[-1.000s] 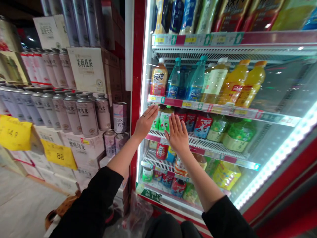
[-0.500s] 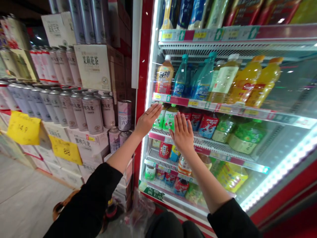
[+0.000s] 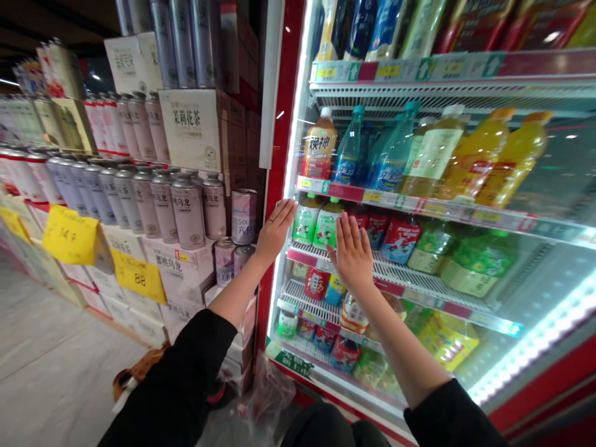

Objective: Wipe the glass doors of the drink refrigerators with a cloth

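Observation:
Both hands are raised before a lit drinks fridge, palms turned away from me. My left hand (image 3: 275,231) is flat and holds nothing, in front of the fridge's red left frame (image 3: 278,155). Its fingertips reach beside a green-labelled bottle (image 3: 306,218). My right hand (image 3: 352,251) also holds nothing, its fingers stretched out and the thumb a little apart. It covers part of the middle shelf (image 3: 391,273), near a second green-labelled bottle (image 3: 327,223) and red-labelled bottles (image 3: 400,239). Whether either hand touches glass, I cannot tell.
Stacked boxes (image 3: 190,129) and rows of tall cans (image 3: 187,211) stand left of the fridge, with yellow price cards (image 3: 138,275) in front. Upper shelves hold a teal-capped bottle (image 3: 349,146) and yellow bottles (image 3: 482,155). A clear plastic bag (image 3: 267,397) lies on the floor.
My view has shifted slightly left, so shelves and boxes appear farther right. My left hand sits a little farther left against the fridge; both hands stay flat and empty.

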Available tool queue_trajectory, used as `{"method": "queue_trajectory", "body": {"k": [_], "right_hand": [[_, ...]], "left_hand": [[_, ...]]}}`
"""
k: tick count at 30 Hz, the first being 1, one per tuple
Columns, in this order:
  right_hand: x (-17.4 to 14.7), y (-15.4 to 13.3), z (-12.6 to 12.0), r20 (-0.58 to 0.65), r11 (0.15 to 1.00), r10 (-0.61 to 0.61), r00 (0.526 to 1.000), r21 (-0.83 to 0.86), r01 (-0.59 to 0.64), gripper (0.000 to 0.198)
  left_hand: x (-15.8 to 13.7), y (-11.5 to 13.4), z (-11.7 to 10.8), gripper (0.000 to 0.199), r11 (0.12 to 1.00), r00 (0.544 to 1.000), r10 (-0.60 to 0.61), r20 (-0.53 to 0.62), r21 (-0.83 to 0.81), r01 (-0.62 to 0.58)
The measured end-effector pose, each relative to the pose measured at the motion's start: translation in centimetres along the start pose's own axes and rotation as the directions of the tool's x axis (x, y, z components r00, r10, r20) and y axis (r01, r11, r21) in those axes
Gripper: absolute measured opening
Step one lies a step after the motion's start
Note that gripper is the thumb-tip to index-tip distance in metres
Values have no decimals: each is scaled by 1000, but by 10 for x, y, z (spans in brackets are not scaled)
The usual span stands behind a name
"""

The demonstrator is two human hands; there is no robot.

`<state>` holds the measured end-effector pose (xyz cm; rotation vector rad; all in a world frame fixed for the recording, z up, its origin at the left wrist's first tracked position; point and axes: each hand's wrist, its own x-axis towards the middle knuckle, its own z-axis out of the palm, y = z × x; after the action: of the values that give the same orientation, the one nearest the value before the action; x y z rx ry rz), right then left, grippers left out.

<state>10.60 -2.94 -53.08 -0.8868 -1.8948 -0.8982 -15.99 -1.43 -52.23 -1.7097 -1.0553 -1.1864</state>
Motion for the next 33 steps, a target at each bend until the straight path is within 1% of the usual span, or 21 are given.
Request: {"method": "queue_trajectory", "body": {"k": [1, 3, 5, 6, 8, 9, 11, 13, 15, 17, 19, 21, 23, 25, 27, 29, 31, 32, 33], "right_hand": [[0, 0, 0, 0, 1000, -2, 1000, 0, 2, 80], [-1, 1, 0, -2, 1000, -5, 1000, -8, 5, 79], [-1, 2, 0, -2, 1000, -5, 1000, -21, 5, 79], [-1, 2, 0, 3, 1000, -6, 1000, -24, 6, 79], [-1, 3, 1, 21, 1000, -5, 1000, -21, 5, 79], [-1, 3, 1, 31, 1000, -2, 1000, -16, 2, 79], [-1, 2, 1, 51, 1000, 7, 999, -3, -7, 79], [-1, 1, 1, 63, 1000, 19, 998, 5, -19, 78], [0, 0, 1, 66, 1000, 25, 998, 5, -26, 77], [0, 0, 2, 59, 1000, 27, 998, 1, -27, 77], [-1, -1, 2, 53, 1000, 25, 998, 1, -25, 77], [-1, -1, 3, 51, 1000, 22, 998, 2, -22, 78], [-1, 0, 3, 50, 1000, 17, 999, 3, -17, 78], [0, 0, 3, 58, 1000, 13, 998, 11, -13, 78], [1, 0, 1, 76, 999, 13, 997, 33, -16, 78], [1, 0, 0, 92, 998, 12, 996, 53, -17, 79], [2, 0, -1, 102, 998, 6, 995, 65, -13, 79], [3, 0, -2, 104, 998, 3, 995, 67, -10, 79], [3, 0, -2, 106, 998, 0, 994, 67, -8, 78]], "left_hand": [[10, -8, -2, 67, 1000, 1000, 11, 17, -19, -11], [25, -22, -6, 64, 998, 1000, -6, 16, -70, 7], [27, -29, -7, 63, 992, 997, -73, -26, -108, 70], [22, -29, -7, 64, 986, 991, -122, -61, -121, 114], [1, -22, -5, 65, 969, 967, -222, -125, -139, 205], [-12, -16, -4, 66, 960, 956, -258, -138, -146, 238], [-36, -2, -1, 66, 953, 954, -282, -105, -146, 265], [-49, 7, -1, 64, 956, 963, -266, -52, -143, 256], [-47, 7, -1, 61, 962, 973, -232, -18, -153, 226], [-34, -1, -2, 59, 962, 976, -217, -14, -170, 212], [-21, -9, -3, 61, 954, 969, -244, -32, -187, 234], [-15, -12, -2, 63, 940, 954, -295, -61, -198, 278], [-21, -5, -1, 63, 929, 939, -335, -75, -190, 317], [-33, 9, 2, 63, 928, 932, -353, -78, -159, 338], [-43, 23, 4, 64, 940, 944, -324, -60, -130, 315], [-44, 31, 4, 66, 964, 971, -241, -4, -119, 238], [-34, 29, 3, 67, 981, 988, -139, 69, -126, 147], [-28, 25, 2, 67, 984, 990, -108, 90, -133, 119], [-21, 20, 1, 66, 983, 991, -101, 91, -141, 113]]}}
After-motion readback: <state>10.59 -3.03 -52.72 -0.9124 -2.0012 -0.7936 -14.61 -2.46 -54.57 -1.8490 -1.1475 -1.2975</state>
